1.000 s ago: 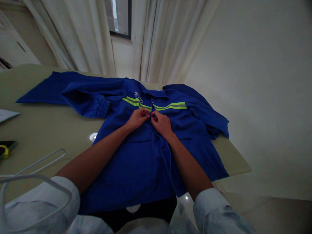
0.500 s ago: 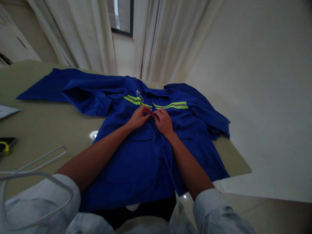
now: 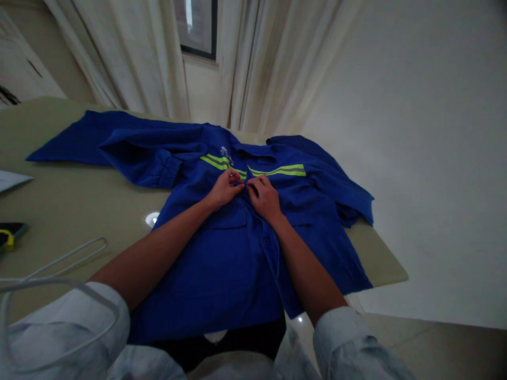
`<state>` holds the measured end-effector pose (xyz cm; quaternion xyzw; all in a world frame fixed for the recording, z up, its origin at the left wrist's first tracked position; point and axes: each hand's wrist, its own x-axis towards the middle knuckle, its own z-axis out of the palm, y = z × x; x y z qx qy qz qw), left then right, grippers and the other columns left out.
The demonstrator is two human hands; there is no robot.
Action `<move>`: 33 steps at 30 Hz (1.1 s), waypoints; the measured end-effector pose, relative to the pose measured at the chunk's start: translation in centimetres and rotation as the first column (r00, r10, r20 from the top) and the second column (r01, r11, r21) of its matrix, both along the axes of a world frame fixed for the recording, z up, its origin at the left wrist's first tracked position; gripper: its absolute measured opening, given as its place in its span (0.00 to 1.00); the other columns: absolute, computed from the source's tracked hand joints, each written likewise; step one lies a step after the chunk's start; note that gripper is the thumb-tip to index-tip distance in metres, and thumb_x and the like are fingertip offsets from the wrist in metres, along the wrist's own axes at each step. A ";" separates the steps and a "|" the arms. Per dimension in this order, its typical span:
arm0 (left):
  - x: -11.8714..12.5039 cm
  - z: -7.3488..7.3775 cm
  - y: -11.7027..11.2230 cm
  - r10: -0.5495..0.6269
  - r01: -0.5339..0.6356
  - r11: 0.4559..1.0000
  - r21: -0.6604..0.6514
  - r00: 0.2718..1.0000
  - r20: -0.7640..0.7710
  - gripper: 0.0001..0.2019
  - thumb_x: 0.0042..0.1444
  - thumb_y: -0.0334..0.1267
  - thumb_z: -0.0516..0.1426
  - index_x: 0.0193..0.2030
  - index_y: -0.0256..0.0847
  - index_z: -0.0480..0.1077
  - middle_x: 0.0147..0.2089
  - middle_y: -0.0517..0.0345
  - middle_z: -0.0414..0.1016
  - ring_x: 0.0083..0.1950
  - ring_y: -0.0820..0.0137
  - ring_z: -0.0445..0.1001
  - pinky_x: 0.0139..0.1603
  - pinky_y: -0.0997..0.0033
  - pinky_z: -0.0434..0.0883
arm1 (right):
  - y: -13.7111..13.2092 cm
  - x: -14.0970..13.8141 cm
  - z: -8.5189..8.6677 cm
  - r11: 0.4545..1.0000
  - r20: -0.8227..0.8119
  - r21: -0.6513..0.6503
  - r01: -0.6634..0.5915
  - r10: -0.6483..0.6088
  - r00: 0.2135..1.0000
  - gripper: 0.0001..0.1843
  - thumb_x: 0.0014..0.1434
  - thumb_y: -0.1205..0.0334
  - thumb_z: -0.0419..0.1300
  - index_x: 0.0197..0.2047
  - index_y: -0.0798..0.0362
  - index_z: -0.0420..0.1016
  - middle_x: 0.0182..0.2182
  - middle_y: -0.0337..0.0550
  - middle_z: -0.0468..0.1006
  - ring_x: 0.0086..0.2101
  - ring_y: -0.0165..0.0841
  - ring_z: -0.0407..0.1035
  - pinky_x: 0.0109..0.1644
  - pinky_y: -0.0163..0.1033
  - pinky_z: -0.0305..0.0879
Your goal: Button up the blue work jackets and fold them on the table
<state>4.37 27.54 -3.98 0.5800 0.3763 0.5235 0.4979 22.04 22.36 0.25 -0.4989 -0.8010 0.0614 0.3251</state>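
Note:
A blue work jacket with yellow-green reflective chest stripes lies front up across the table, its collar at the far side. My left hand pinches the front edge of the jacket just below the stripe. Close beside it, my right hand pinches the other side of the front opening, fingertips nearly meeting the left ones. Whatever small part sits between the fingertips is hidden. Lower down, the front opening hangs apart, and a button shows on the placket near my right forearm.
The pale green table carries a white cable, a dark object with a yellow part and a white sheet at the left. Behind stand curtains; a wall rises at the right.
My left hand has shifted very slightly to the left, its fingertips a little apart from the right ones. The jacket lies as before.

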 end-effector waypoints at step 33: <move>0.3 0.8 -0.9 0.056 -0.054 0.997 -0.059 0.998 0.036 0.22 0.48 0.37 0.69 0.41 0.44 0.59 0.36 0.62 0.78 0.37 0.71 0.78 0.41 0.70 0.74 | 1.1 -0.2 -1.9 0.989 -0.394 -0.147 0.017 -0.074 0.916 0.06 0.59 0.60 0.63 0.40 0.51 0.74 0.38 0.44 0.80 0.38 0.36 0.76 0.46 0.40 0.73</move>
